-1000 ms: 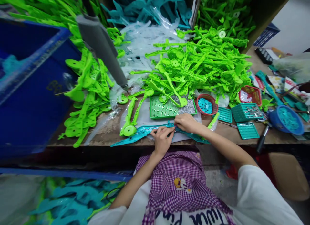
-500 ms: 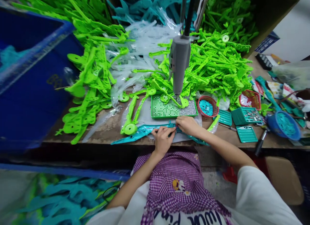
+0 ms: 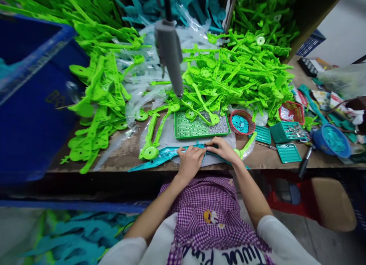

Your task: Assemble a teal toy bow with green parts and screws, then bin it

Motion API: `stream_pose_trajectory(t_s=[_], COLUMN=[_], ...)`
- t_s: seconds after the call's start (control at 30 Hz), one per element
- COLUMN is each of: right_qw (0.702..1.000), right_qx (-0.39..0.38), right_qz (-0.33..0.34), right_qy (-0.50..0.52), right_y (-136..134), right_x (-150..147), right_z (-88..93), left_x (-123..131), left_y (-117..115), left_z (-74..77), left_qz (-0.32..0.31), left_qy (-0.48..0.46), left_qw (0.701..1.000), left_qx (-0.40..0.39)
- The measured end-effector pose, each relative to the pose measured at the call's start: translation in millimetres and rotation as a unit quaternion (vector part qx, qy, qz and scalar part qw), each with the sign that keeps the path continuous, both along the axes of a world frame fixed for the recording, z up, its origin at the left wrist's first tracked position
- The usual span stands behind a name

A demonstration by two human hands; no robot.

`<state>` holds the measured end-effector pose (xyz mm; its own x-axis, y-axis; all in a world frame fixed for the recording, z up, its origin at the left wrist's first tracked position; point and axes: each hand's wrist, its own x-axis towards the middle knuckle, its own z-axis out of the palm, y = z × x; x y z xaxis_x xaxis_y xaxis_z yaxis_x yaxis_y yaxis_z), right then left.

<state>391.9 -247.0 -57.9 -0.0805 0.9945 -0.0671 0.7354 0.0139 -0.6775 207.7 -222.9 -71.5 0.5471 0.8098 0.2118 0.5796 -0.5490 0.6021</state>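
A long teal plastic part [image 3: 164, 154] lies along the front of the bench on a pale sheet. My left hand [image 3: 190, 159] holds it down near its middle, fingers bent over it. My right hand [image 3: 222, 148] is closed in a pinch at the part's upper edge, close to the left fingertips; what the fingers pinch is too small to make out. Just beyond the hands is a green perforated tray [image 3: 185, 127] with small metal screws [image 3: 219, 124] at its right end. A hanging grey screwdriver [image 3: 170, 57] is tilted above the tray's left side, untouched.
Heaps of lime green plastic parts [image 3: 246, 72] and clear plastic bags cover the back. A blue crate [image 3: 37, 97] stands left. Rightward are a red basket [image 3: 242, 132] of teal pieces, teal trays [image 3: 288, 153], a hammer [image 3: 305, 162] and a blue bucket [image 3: 331, 147].
The hanging screwdriver has swung left and tilted. My right forearm has drawn inward, with its hand still pinching at the teal part. The left hand stays on the part; the view has shifted slightly.
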Motion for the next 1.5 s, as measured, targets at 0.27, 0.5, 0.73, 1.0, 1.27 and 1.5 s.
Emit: stream_pose_trajectory(t_s=[0.27,0.5,0.73,1.0,1.27,1.5], right_qw=[0.997,0.993,0.996,0.997,0.991,0.967], right_qx=[-0.023,-0.069,-0.038,-0.021,0.106,0.173], right_qz=[-0.071,-0.09,-0.067,-0.044,-0.067,-0.124], right_qy=[0.001,0.008,-0.047,-0.059,-0.041,-0.14], right_y=[4.0,11.6,3.2,9.5,-29.3,-66.9], right_x=[-8.7,-12.2,-15.0,-11.2,-10.7,-1.7], right_z=[-0.2,0.7,6.7,2.4,13.4,5.1], left_x=[-7.3,-10.7,-12.4,7.0,10.6,6.9], left_y=[5.4,8.7,8.8,44.7,51.6,50.4], left_z=[-2.1,-3.0,4.6,26.6,23.2,15.1], left_qz=[-0.036,0.048,-0.016,-0.087,-0.131,-0.158], left_qy=[-0.004,-0.029,0.029,0.103,0.138,0.14], left_qw=[0.999,0.998,0.999,0.987,0.978,0.975], left_qx=[0.001,0.012,-0.036,-0.088,-0.09,-0.072])
